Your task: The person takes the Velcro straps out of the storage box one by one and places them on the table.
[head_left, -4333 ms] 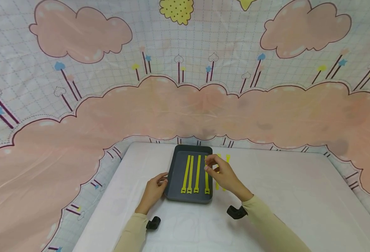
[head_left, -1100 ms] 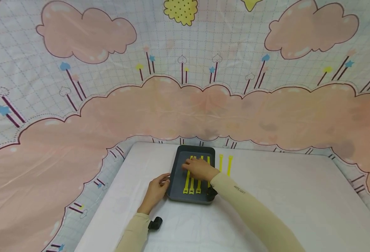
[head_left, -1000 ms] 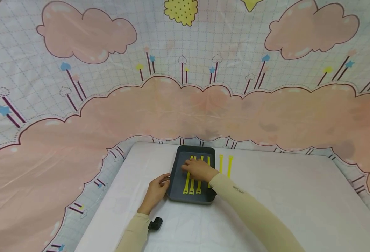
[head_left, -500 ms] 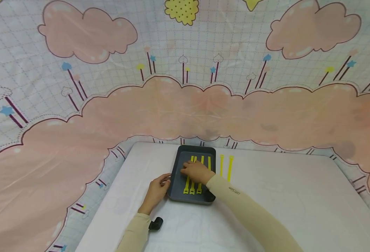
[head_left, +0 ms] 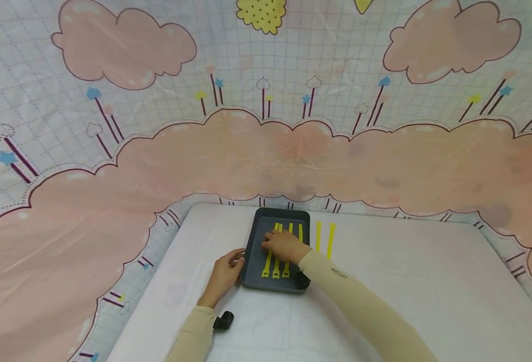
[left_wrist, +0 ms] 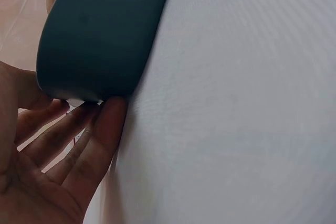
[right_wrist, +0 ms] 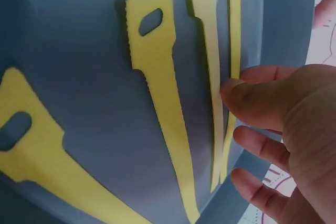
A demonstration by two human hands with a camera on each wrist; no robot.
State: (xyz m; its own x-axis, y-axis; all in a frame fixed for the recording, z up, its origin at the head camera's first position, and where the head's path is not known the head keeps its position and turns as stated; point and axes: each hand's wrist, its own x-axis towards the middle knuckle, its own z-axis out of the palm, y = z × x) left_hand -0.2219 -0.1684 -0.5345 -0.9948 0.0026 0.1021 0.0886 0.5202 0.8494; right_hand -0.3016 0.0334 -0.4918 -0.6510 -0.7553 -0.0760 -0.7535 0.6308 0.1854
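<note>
A dark grey tray (head_left: 272,285) lies on the white table with several yellow hook-and-loop cable ties in it, side by side. My right hand (head_left: 284,245) reaches over the tray and pinches the leftmost cable tie (right_wrist: 235,19) between thumb and index finger, partway along its length. Beside it, very close, runs a second cable tie (right_wrist: 210,40); two more (right_wrist: 163,77) lie further right. My left hand (head_left: 223,276) touches the tray's left outer wall with fairly straight fingertips, as the left wrist view shows against the tray wall (left_wrist: 100,35).
Two more yellow cable ties (head_left: 318,236) lie on the table right of the tray, partly covered by the right sleeve (head_left: 338,281). A black wrist camera (head_left: 223,321) sits on the left wrist. Behind the table (head_left: 406,281) hangs a cloud-patterned cloth (head_left: 316,161).
My right hand has moved from the rightmost cable tie in the tray to the leftmost, whose slotted end has just shifted slightly left. The left hand stays at the tray's side.
</note>
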